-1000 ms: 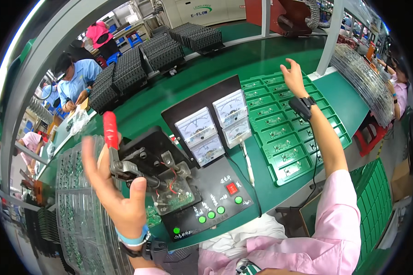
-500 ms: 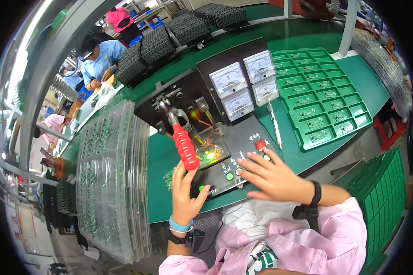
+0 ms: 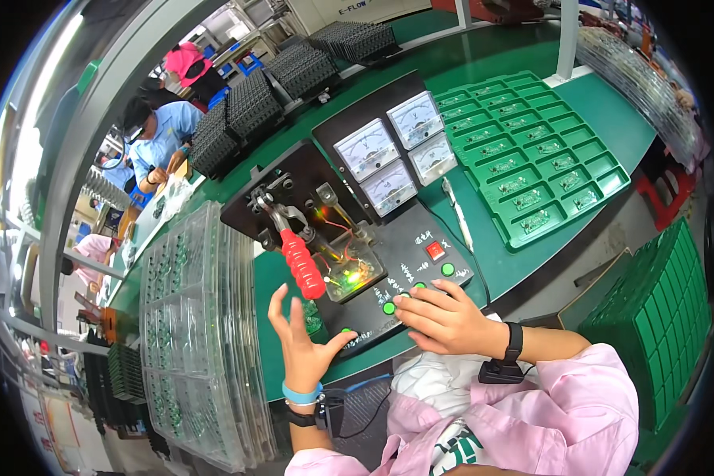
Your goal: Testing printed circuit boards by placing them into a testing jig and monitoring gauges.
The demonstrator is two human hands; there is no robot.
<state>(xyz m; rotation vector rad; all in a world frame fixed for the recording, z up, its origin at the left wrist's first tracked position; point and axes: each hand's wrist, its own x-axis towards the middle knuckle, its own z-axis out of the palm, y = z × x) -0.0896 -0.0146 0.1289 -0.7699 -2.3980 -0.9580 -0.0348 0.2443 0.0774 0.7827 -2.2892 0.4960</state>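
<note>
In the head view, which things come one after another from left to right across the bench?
Clear trays → left hand → right hand → green tray → green stack.

Just above the left hand (image 3: 303, 349) the red lever handle (image 3: 303, 264) blocks the way; clear trays (image 3: 190, 333) wall its left. Beyond the right hand (image 3: 444, 317), meters (image 3: 389, 151) stand upright.
</note>
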